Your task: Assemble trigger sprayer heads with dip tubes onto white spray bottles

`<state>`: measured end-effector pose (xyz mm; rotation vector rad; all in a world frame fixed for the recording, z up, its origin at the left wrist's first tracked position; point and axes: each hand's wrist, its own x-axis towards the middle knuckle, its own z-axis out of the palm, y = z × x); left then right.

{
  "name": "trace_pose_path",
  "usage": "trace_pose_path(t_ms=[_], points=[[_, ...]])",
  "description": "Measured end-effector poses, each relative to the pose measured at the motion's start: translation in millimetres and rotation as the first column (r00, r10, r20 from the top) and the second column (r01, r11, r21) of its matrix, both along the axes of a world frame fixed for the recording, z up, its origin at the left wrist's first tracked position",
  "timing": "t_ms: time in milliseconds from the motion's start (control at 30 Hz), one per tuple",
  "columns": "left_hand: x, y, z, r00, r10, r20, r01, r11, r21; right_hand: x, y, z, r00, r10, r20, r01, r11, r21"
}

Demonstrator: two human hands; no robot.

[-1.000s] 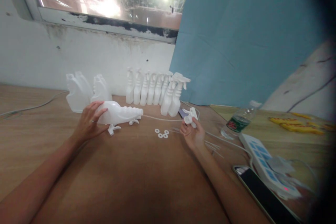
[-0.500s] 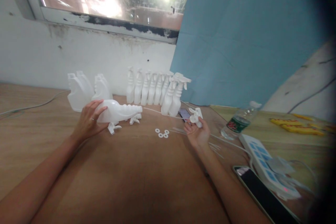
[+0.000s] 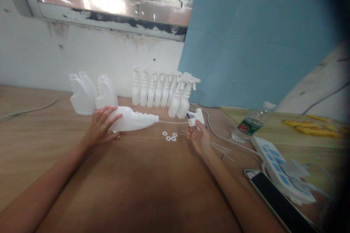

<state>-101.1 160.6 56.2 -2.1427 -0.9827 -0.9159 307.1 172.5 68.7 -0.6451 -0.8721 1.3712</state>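
My left hand point(image 3: 102, 125) is closed around the base of a white plastic bottle point(image 3: 131, 119), which lies sideways with its neck to the right. In my right hand point(image 3: 199, 137) is a white trigger sprayer head point(image 3: 197, 117), gripped between thumb and fingers. Its thin dip tube point(image 3: 175, 122) runs left to the bottle's mouth, and the tip appears to be inside. Several white ring washers point(image 3: 168, 138) lie on the table between my hands. A small white part, mostly hidden, shows beneath my left hand.
Several assembled spray bottles point(image 3: 158, 89) stand by the wall, with open white bottles point(image 3: 82, 96) to their left. Loose thin tubes point(image 3: 222, 149) lie right of my right hand. Further right are a water bottle point(image 3: 250, 125), a power strip point(image 3: 281, 174) and a phone point(image 3: 276, 200).
My left hand has moved the bottle slightly right. My right hand has shifted left with the sprayer head, bringing the tube's tip to the bottle's mouth.
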Motion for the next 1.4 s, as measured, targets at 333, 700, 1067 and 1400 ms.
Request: trace_pose_path(t_ms=[333, 700, 1067, 1400], points=[[29.9, -8.7, -8.7, 0.994, -0.090, -0.067, 0.084, 0.992, -0.091, -23.9, -9.9, -15.5, 0.991, 0.010, 0.133, -0.019, 0.997, 0.068], [34.0, -10.1, -13.4, 0.983, -0.107, -0.150, 0.093, 0.991, -0.097, -23.6, -12.1, -27.1, 0.920, 0.012, 0.392, -0.035, 0.998, 0.052], [42.4, -12.9, -17.6, 0.983, -0.129, -0.129, 0.112, 0.985, -0.129, -19.9, -10.6, -29.1, 0.849, -0.025, 0.527, -0.062, 0.987, 0.146], [46.1, -16.1, -18.2, 0.984, -0.154, -0.088, 0.141, 0.981, -0.133, -27.5, -16.8, -30.2, 0.869, 0.043, 0.494, -0.139, 0.978, 0.158]])
